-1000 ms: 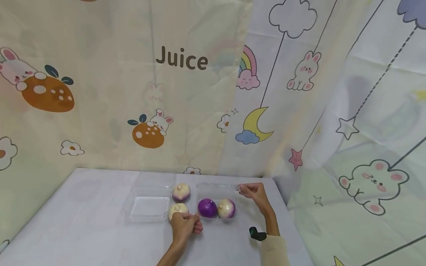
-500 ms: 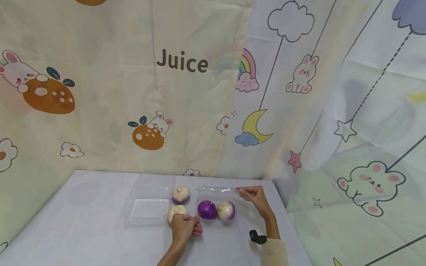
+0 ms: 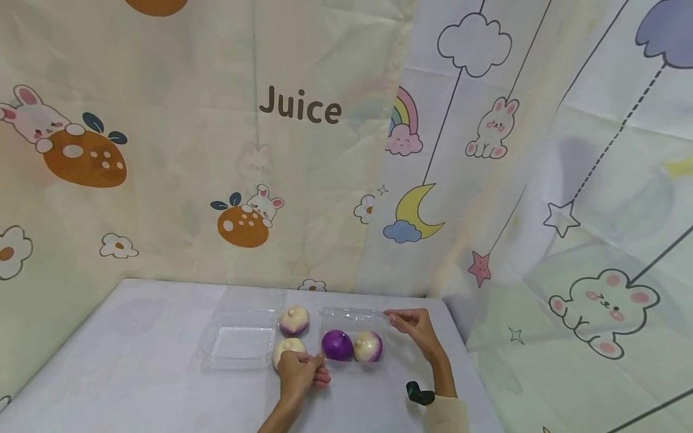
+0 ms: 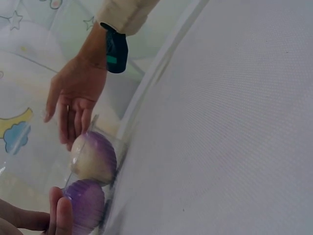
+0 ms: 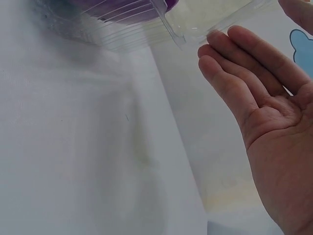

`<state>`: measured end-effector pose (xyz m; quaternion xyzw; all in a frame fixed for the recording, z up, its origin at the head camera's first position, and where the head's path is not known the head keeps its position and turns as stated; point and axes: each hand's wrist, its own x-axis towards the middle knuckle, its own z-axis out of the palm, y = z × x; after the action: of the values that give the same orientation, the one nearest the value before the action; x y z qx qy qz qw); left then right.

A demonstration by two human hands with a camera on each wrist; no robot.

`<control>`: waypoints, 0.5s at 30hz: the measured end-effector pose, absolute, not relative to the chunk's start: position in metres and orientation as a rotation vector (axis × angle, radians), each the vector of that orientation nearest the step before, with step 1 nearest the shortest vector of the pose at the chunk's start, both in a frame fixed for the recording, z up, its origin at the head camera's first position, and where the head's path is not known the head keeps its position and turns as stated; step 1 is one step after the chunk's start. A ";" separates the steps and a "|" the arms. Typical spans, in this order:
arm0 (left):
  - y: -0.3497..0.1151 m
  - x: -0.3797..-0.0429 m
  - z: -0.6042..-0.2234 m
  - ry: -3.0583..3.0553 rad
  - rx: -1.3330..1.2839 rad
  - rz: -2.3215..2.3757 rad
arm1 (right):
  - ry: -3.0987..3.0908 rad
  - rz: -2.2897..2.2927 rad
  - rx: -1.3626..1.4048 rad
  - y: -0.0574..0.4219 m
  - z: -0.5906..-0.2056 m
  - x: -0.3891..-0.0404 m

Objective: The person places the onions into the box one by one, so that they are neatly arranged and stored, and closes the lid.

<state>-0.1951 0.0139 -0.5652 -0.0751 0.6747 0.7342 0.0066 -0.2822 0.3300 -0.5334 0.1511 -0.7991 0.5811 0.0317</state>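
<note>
currently, a clear plastic box [image 3: 354, 361] sits on the bench [image 3: 162, 391] with two onions inside: a purple onion [image 3: 337, 346] at its 9 o'clock side and a white-and-purple onion [image 3: 368, 347] at its 3 o'clock side. its clear lid [image 3: 354, 317] rises at 12 o'clock, its exact tilt hard to tell. at 2 o'clock the right hand [image 3: 415, 329] touches the lid's corner, fingers nearly straight and together, thumb apart. at 8 o'clock the left hand [image 3: 299, 376] has bent fingers against the box's near corner; whether they clamp the plastic, i cannot tell. that hand partly covers a pale onion [image 3: 288, 345] on the bench, and a second pale onion [image 3: 294, 320] sits at 12 o'clock from it. both lie between the box and an open clear box [image 3: 243, 343] farther out at 9 o'clock. a dark wrist device [image 3: 419, 394] shows beside a beige sleeve [image 3: 446, 415]; a printed curtain [image 3: 314, 162] hangs behind the bench.
</note>
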 end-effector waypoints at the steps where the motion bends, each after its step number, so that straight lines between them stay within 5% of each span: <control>1: 0.014 -0.195 -0.565 2.109 -0.233 2.302 | -2.463 1.781 0.466 0.330 -0.534 -0.282; 15: 0.011 -0.196 -0.564 2.083 -0.202 2.311 | -2.497 1.718 0.478 0.330 -0.534 -0.280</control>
<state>-0.1961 0.0108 -0.5641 -0.0649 0.6681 0.7411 0.0120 -0.2803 0.3304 -0.5345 0.1556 -0.8133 0.5594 0.0366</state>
